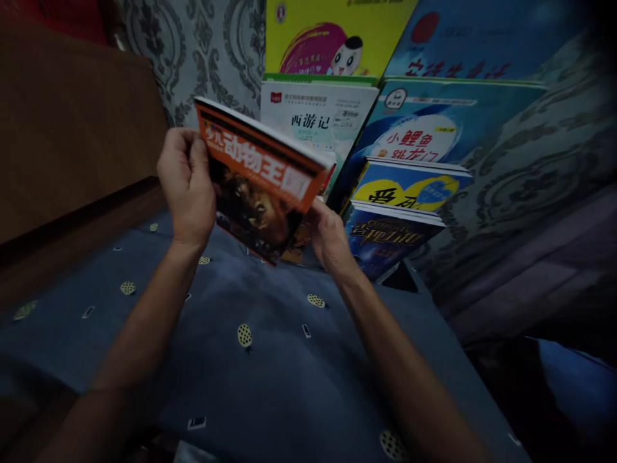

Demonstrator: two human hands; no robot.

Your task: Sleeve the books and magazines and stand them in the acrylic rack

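Note:
An orange and dark book [260,186] with white Chinese lettering and an animal picture hangs tilted above the cloth. My left hand [187,180] is closed on its left edge, thumb on the front cover. At the lower right edge, my right hand [330,235] also grips it, its fingertips partly hidden behind the cover. Just behind stands a white and green book [315,122], partly covered by the held one. Close to my right hand is a dark blue book [385,238] with gold lettering.
More books stand in stepped rows at the back, including a yellow one [308,38], a teal one [434,122] and a blue-yellow one [409,186]. A dark blue patterned cloth [279,379] covers the surface. Brown wooden furniture [72,122] stands at left, before patterned wallpaper [197,38].

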